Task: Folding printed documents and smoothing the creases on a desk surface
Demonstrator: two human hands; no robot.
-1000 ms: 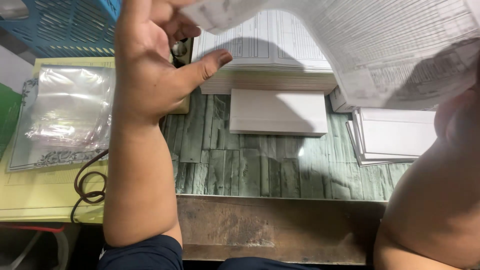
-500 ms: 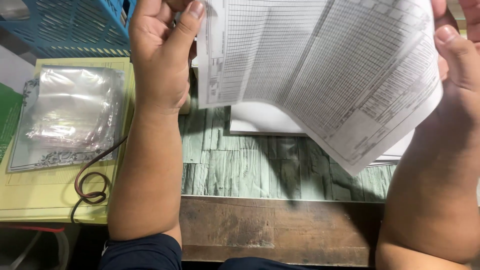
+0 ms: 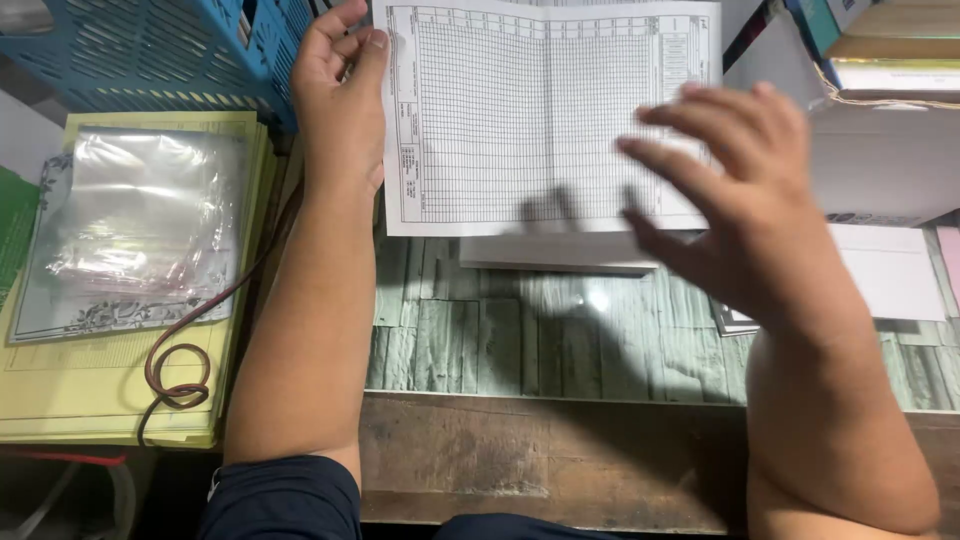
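A white printed sheet (image 3: 520, 120) with a fine grid lies flat on a stack of white paper (image 3: 555, 252) at the back of the green brick-patterned desk (image 3: 480, 330). My left hand (image 3: 340, 90) pinches the sheet's top left corner between thumb and fingers. Above the sheet's right side hovers my right hand (image 3: 740, 200), fingers spread and blurred, holding nothing. Whether it touches the paper I cannot tell.
A blue plastic basket (image 3: 150, 50) stands at the back left. Clear plastic bags (image 3: 130, 230) lie on yellow folders (image 3: 100, 390), with a brown cord (image 3: 180, 370) looped over them. A white box (image 3: 880, 160) and more white sheets (image 3: 890, 275) sit at right.
The sheet was held up in both hands and has come down flat onto the stack. My right hand has let go and now hangs open over it.
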